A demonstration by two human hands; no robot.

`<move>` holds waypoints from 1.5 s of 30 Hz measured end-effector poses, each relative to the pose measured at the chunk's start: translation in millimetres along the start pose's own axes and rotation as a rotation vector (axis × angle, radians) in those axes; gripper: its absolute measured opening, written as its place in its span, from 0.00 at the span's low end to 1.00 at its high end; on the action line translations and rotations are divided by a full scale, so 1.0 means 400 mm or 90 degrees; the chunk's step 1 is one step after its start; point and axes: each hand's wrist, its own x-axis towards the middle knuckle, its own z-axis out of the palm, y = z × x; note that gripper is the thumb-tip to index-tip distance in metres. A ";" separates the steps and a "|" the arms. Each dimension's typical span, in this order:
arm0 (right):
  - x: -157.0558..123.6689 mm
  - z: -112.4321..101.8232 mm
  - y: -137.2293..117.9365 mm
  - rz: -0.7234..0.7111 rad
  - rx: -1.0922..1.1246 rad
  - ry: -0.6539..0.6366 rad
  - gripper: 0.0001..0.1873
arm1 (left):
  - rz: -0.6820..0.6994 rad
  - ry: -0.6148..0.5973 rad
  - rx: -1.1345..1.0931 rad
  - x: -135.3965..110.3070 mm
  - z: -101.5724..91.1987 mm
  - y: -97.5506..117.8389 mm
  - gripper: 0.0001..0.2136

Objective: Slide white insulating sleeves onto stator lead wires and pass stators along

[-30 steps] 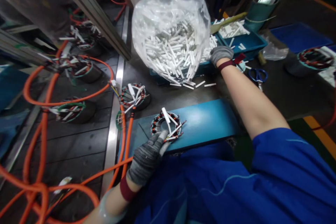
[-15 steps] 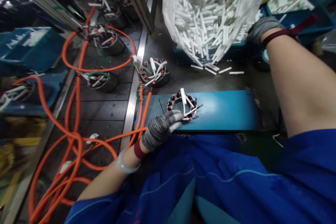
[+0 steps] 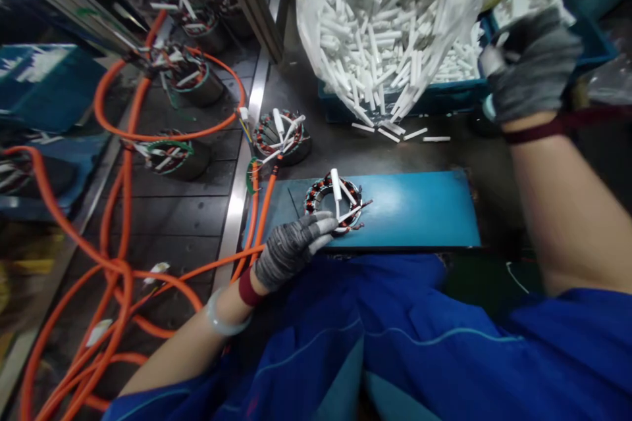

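A motor stator [image 3: 311, 200], ringed with red-and-black windings, rests on a blue board in front of me. White sleeves [image 3: 336, 183] cover some of its leads, one standing up and others lying slantwise across the ring. My left hand [image 3: 296, 247], in a grey knit glove with pale fingertips, is closed on the stator's near edge, where the lower ends of the leads meet. Out to the right, my right hand [image 3: 538, 69], gloved too, is raised beside the bins of white tubes. Its fingers are curved and blurred, and whatever may be in them is hidden.
A clear plastic bag [image 3: 309, 33] full of white tubes sits in a blue bin [image 3: 340, 105], with several loose tubes [image 3: 437, 139] before it. Another stator [image 3: 284, 138] stands beyond the blue board [image 3: 415, 207]. Thick orange cables [image 3: 128, 276] loop across the left side.
My right hand has moved up and outward from the bag's edge toward the right-hand bin. My left hand keeps its hold on the stator. The view has shifted slightly.
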 end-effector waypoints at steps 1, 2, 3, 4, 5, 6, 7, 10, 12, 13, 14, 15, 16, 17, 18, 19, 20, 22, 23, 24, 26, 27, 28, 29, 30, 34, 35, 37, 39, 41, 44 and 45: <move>-0.056 -0.010 0.000 -0.028 0.035 0.001 0.28 | 0.001 0.001 -0.001 0.000 0.000 -0.001 0.12; -0.112 -0.011 0.003 -0.050 0.137 -0.031 0.22 | -0.001 0.003 -0.002 0.001 0.001 -0.002 0.12; -0.167 -0.004 0.009 -0.073 0.170 -0.090 0.19 | -0.005 0.001 -0.004 0.001 0.003 -0.003 0.12; -0.215 0.008 0.018 -0.087 0.184 -0.128 0.17 | -0.009 -0.001 -0.004 0.002 0.004 -0.005 0.12; -0.254 0.024 0.028 -0.100 0.202 -0.183 0.15 | -0.013 -0.006 -0.002 0.003 0.006 -0.006 0.13; -0.285 0.039 0.039 -0.117 0.212 -0.223 0.13 | -0.016 -0.010 0.002 0.004 0.008 -0.007 0.13; -0.308 0.050 0.048 -0.146 0.213 -0.254 0.12 | -0.016 -0.014 0.007 0.005 0.009 -0.007 0.13; -0.346 0.041 0.055 -0.233 0.225 -0.272 0.16 | -0.029 -0.021 -0.002 0.006 0.009 -0.006 0.12; -0.370 0.008 0.036 -0.258 0.317 -0.275 0.19 | -0.043 -0.029 -0.021 0.005 0.007 -0.005 0.12; -0.385 -0.009 0.020 -0.257 0.393 -0.302 0.20 | -0.047 -0.033 -0.027 0.004 0.006 -0.006 0.12; -0.401 -0.024 0.003 -0.252 0.477 -0.349 0.21 | -0.048 -0.035 -0.030 0.003 0.006 -0.006 0.12; -0.417 -0.033 -0.015 -0.237 0.557 -0.405 0.22 | -0.048 -0.036 -0.029 0.001 0.005 -0.006 0.12; -0.431 -0.037 -0.032 -0.216 0.622 -0.459 0.23 | -0.051 -0.039 -0.029 -0.001 0.005 -0.007 0.12; -0.441 -0.034 -0.047 -0.194 0.670 -0.500 0.23 | -0.053 -0.039 -0.029 -0.002 0.006 -0.007 0.13; -0.447 -0.027 -0.059 -0.176 0.703 -0.526 0.22 | -0.056 -0.040 -0.030 -0.003 0.006 -0.007 0.13; -0.449 -0.017 -0.068 -0.163 0.725 -0.541 0.21 | -0.059 -0.041 -0.028 -0.003 0.007 -0.007 0.13; -0.446 -0.005 -0.075 -0.156 0.741 -0.554 0.19 | -0.061 -0.041 -0.023 -0.003 0.008 -0.006 0.13; -0.434 0.014 -0.084 -0.160 0.766 -0.593 0.18 | -0.056 -0.034 -0.006 0.000 0.010 -0.005 0.13; -0.427 0.020 -0.088 -0.166 0.778 -0.615 0.18 | -0.049 -0.029 0.003 0.001 0.011 -0.005 0.12; -0.422 0.021 -0.093 -0.176 0.791 -0.633 0.18 | -0.041 -0.026 0.012 0.003 0.013 -0.006 0.12; -0.420 0.014 -0.106 -0.221 0.804 -0.638 0.19 | -0.022 -0.018 0.018 0.003 0.016 -0.009 0.12; -0.423 0.006 -0.115 -0.259 0.793 -0.620 0.19 | -0.014 -0.011 0.012 0.002 0.018 -0.012 0.12; -0.428 -0.005 -0.124 -0.301 0.761 -0.592 0.21 | -0.009 -0.004 0.006 0.000 0.019 -0.015 0.12; -0.434 -0.016 -0.133 -0.339 0.705 -0.559 0.22 | -0.009 0.001 0.000 -0.001 0.021 -0.017 0.13; -0.439 -0.026 -0.143 -0.362 0.635 -0.526 0.24 | -0.011 0.000 -0.004 -0.002 0.022 -0.018 0.13; -0.447 -0.042 -0.176 -0.301 0.517 -0.618 0.32 | -0.005 -0.041 0.045 0.001 0.021 -0.014 0.16; -0.445 -0.038 -0.180 -0.270 0.546 -0.693 0.34 | 0.005 -0.050 0.061 0.004 0.019 -0.011 0.16; -0.439 -0.028 -0.180 -0.214 0.613 -0.817 0.36 | 0.019 -0.058 0.086 0.009 0.015 -0.007 0.16; -0.433 -0.021 -0.168 -0.154 0.668 -0.830 0.33 | 0.020 -0.060 0.088 0.012 0.011 -0.008 0.15; -0.429 -0.019 -0.150 -0.104 0.731 -0.778 0.24 | 0.016 -0.059 0.068 0.011 0.010 -0.012 0.16; -0.442 -0.026 -0.139 -0.112 0.760 -0.682 0.18 | 0.012 -0.061 0.040 0.004 0.014 -0.019 0.18; -0.455 -0.031 -0.145 -0.148 0.728 -0.636 0.16 | 0.010 -0.062 0.044 0.002 0.017 -0.020 0.18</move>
